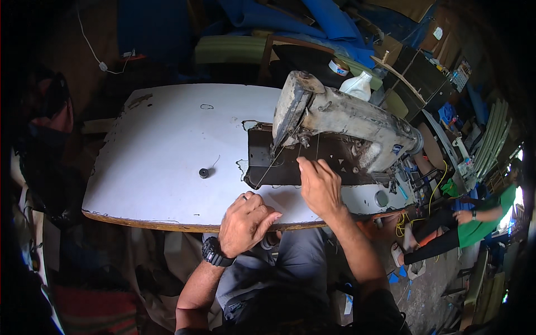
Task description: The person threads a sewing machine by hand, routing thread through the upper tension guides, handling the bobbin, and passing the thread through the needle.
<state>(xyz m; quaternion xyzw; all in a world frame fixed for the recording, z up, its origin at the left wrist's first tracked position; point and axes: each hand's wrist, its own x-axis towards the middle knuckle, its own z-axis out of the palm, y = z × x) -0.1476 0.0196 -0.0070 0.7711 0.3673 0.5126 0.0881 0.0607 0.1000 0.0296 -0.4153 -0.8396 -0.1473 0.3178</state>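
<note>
Right hand (319,187) pinches a thin thread (272,163) below the worn grey metal sewing machine (340,120); left hand (244,222) rests curled, holding nothing, on the white worktop (162,162) edge.

At a worn white table (162,151), the right hand (319,187) pinches thread below the needle end of a grimy sewing machine (340,125). The left hand (245,222), wearing a black wristwatch (215,254), rests curled on the table's front edge. A small bobbin (204,173) lies apart.
</note>
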